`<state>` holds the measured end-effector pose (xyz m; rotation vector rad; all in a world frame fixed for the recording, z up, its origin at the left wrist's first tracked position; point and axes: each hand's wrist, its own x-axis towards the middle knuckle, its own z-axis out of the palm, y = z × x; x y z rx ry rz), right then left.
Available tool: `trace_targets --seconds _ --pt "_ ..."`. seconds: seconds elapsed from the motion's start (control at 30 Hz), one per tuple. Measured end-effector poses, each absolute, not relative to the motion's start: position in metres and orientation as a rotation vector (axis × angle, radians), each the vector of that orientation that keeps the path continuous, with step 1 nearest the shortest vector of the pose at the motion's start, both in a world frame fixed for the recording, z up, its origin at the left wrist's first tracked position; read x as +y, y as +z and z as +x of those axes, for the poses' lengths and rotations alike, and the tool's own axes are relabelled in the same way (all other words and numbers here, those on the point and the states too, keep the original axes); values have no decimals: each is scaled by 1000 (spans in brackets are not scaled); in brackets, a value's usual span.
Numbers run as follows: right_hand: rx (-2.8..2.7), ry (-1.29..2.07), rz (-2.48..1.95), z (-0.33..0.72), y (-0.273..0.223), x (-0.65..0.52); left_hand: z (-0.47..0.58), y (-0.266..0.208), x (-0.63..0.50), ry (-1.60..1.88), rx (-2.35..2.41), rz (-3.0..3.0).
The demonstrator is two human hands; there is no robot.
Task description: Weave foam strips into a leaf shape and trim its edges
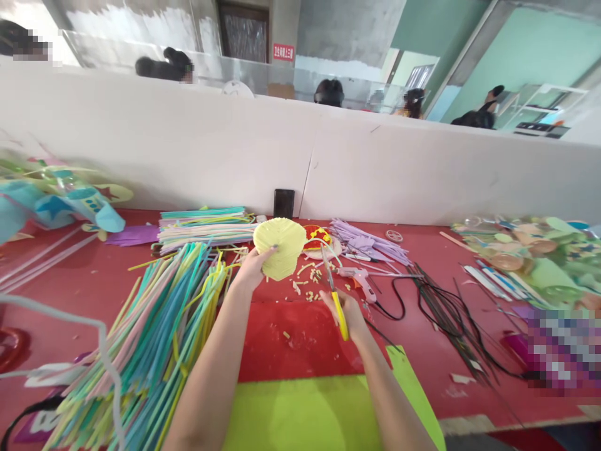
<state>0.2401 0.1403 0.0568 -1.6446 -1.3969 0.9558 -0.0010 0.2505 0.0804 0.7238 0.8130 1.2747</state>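
My left hand (pixel 253 268) pinches the lower left edge of a pale yellow leaf-shaped piece (pixel 280 246) with ribbed lines, held up above the table. To its right, my right hand (pixel 346 310) is closed on a pair of scissors (pixel 334 294) with yellow handles. The scissors' metal blades point up and away, apart from the yellow piece. Just behind the blades lies a round dish (pixel 332 252) with red and yellow bits. Small pale yellow scraps (pixel 310 294) are scattered on the table between my hands.
Bundles of coloured fuzzy stems (pixel 164 332) lie at left. A pink-and-white glue gun (pixel 364 282) and its black cable (pixel 429 313) rest at right, near lilac strips (pixel 369 241). A black phone (pixel 284 203) leans on the white partition (pixel 211 150). Felt-like craft pieces (pixel 539 250) crowd the right.
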Motion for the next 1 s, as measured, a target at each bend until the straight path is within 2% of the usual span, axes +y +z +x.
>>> trace_targets --seconds 0.13,0.2,0.37,0.47,0.63,0.77,1.0 --pt "-1818 497 -1986 249 70 131 -2 86 249 1288 788 676" --pt "-1954 434 -2101 252 73 126 -1 88 249 1287 764 629" --pt "-2156 645 -2035 258 81 118 2 88 251 1322 763 562" --pt "-2014 670 -2051 259 101 126 5 89 251 1304 758 566" --pt "-1508 875 -1444 237 135 174 16 99 243 1275 715 622" --pt "-1328 1092 -1118 210 134 211 30 108 230 1254 722 792" --pt "-1505 1126 -1117 208 125 215 13 112 240 1608 969 952"
